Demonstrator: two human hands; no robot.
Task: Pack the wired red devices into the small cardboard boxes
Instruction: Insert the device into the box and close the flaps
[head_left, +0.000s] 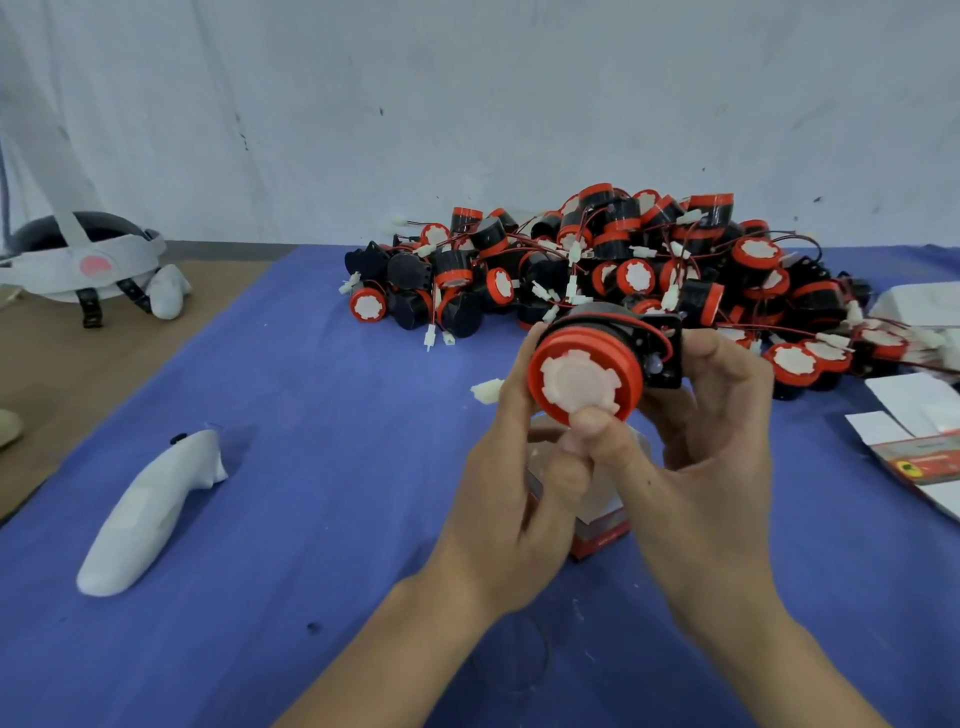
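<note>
Both hands hold one red device (584, 371) above the blue cloth, its red rim and white centre cap facing me, its black body behind. My left hand (511, 499) grips its left side, fingers curled round the rim. My right hand (711, 447) grips the black body from the right, thumb pressing the cap's lower edge. The device's white plug (488, 389) sticks out to the left. A small open cardboard box (602, 512), red at its base, stands on the cloth right below the hands, mostly hidden. A large heap of red and black wired devices (613, 260) lies behind.
Flat white and red box blanks (919, 441) lie at the right edge. A white handheld controller (150, 512) lies on the blue cloth (322, 467) at the left. A white headset (83, 262) rests on the brown table at far left. A wall stands close behind.
</note>
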